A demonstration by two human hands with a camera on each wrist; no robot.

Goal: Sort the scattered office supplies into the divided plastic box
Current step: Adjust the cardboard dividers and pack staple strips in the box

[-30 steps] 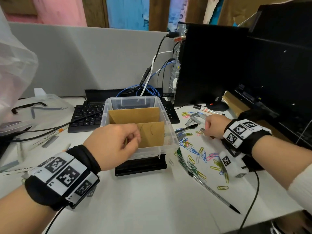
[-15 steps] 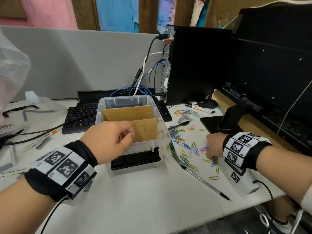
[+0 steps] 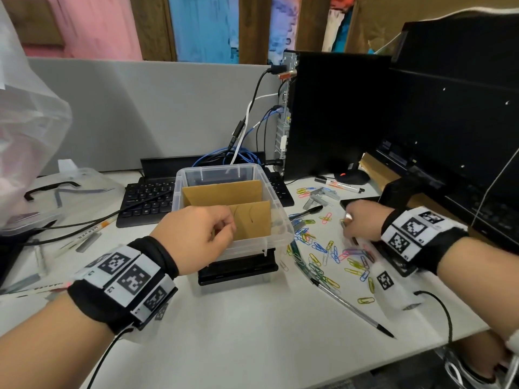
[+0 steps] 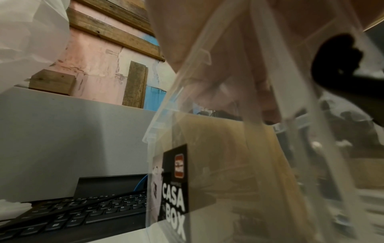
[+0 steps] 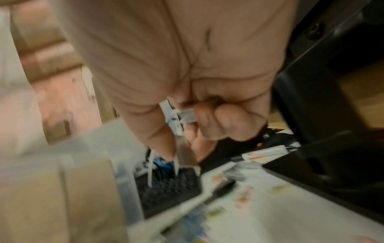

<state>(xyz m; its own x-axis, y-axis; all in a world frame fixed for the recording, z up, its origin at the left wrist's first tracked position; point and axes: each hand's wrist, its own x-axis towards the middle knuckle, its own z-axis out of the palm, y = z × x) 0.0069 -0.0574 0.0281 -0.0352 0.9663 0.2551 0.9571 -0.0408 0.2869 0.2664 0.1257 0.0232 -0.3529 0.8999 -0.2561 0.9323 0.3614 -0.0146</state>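
Left hand (image 3: 196, 231) grips the plastic box (image 3: 261, 242) rim; right hand (image 3: 362, 220) pinches a staple strip (image 5: 186, 115), due next for a compartment.

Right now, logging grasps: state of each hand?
Left hand: grips the plastic box at its near rim.
Right hand: curled around a small grey metal piece.

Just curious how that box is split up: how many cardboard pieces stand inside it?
2 cardboard pieces: the far one spans the clear box; the near one stands beside the left hand. That hand may hide more.
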